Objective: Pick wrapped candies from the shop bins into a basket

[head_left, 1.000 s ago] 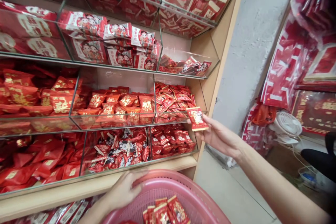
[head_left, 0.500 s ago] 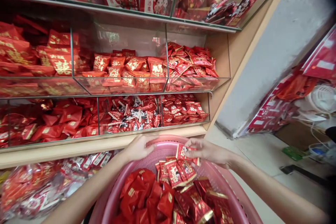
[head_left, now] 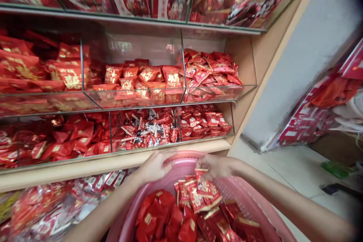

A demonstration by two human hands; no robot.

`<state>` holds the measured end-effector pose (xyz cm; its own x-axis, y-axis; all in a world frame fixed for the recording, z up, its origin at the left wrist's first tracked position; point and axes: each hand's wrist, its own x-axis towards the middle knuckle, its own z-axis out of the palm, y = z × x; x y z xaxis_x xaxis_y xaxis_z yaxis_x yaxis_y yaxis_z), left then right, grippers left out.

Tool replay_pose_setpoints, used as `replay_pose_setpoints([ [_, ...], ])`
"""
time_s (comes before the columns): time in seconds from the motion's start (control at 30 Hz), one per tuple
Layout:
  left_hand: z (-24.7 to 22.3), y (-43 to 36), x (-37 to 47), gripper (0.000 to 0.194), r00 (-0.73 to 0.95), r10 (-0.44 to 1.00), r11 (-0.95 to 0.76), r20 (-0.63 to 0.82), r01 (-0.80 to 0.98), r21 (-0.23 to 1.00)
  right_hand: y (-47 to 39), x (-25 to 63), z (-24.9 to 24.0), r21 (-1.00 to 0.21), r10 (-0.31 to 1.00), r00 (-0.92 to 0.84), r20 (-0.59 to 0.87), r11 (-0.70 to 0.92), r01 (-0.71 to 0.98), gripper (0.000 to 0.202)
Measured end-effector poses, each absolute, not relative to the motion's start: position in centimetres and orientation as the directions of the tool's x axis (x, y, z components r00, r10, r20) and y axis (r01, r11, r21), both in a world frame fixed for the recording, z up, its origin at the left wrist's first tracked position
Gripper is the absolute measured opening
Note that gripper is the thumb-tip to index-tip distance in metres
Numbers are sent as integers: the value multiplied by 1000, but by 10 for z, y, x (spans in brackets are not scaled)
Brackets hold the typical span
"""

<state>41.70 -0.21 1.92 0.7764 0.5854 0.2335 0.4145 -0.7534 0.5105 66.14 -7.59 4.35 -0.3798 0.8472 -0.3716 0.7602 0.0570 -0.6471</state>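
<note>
A pink plastic basket (head_left: 127, 217) holds many small red packets in piles. My left hand (head_left: 155, 167) is at its far left rim, thumb on the inner side and fingers over the edge, gripping it. Inside the far right rim, my right hand (head_left: 217, 166) is closed on a small red packet with gold edges (head_left: 202, 185). Below that packet lies a cluster of similar printed packets (head_left: 195, 198). Plain shiny red pouches (head_left: 155, 211) fill the near left of the basket, and darker red gold-edged packets (head_left: 241, 221) the near right.
Ahead stands a wooden shelf (head_left: 204, 146) with glass-fronted compartments full of red packets (head_left: 151, 79). Clear bags of red goods (head_left: 42, 206) lie beneath it at left. To the right are a grey wall (head_left: 286, 64), red printed goods (head_left: 306, 121) and a tiled floor (head_left: 283, 164).
The view has shifted slightly, so shelf and basket appear lower and further right. My right hand has moved inward and down with the packet, close above the cluster. My left hand stays at the rim.
</note>
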Motion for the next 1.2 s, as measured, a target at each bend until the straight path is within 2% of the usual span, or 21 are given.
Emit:
replay_pose_setpoints([
  [0.07, 20, -2, 418, 45, 783, 586, -752, 209, 429, 501, -75, 658, 41, -538, 872, -350, -343, 123, 834, 16],
  [0.17, 19, -1, 418, 45, 788, 588, -750, 184, 445, 490, -79, 654, 34, -492, 893, -314, -323, 125, 862, 24],
  [0.33, 18, -2, 416, 47, 786, 583, -751, 205, 426, 504, -97, 651, 31, -383, 929, -356, -105, 293, 876, 25],
  [0.43, 17, -2, 415, 47, 773, 592, -743, 228, 414, 526, -104, 649, 53, -305, 936, -353, -12, 332, 892, 24],
  [0.5, 16, -1, 414, 46, 768, 594, -736, 238, 401, 545, -105, 646, 81, -297, 944, -323, 70, 329, 897, 20],
  [0.57, 15, 0, 413, 47, 759, 604, -728, 244, 400, 556, -103, 643, 117, -311, 925, -288, 248, 357, 880, 22],
  [0.67, 15, -1, 412, 47, 750, 613, -725, 249, 409, 555, -93, 643, 175, -327, 798, -154, 582, 404, 854, 23],
  [0.77, 16, -2, 411, 47, 749, 620, -724, 232, 433, 536, -74, 647, 224, -316, 641, 19, 768, 353, 881, 15],
  [0.83, 17, -3, 410, 47, 748, 626, -724, 221, 451, 523, -56, 651, 248, -308, 606, 101, 789, 247, 919, 11],
  [0.93, 14, -3, 409, 48, 752, 626, -722, 206, 460, 517, -28, 654, 271, -273, 644, 177, 744, 51, 961, 13],
  [1.07, 11, -1, 408, 49, 754, 626, -716, 199, 454, 530, -5, 647, 279, -200, 707, 231, 669, -128, 971, 38],
  [1.13, 13, -2, 409, 49, 753, 626, -716, 204, 452, 532, 0, 640, 277, -179, 738, 243, 630, -166, 970, 51],
  [1.2, 16, -4, 409, 49, 758, 620, -722, 204, 449, 527, 3, 635, 274, -159, 760, 240, 604, -181, 971, 54],
])
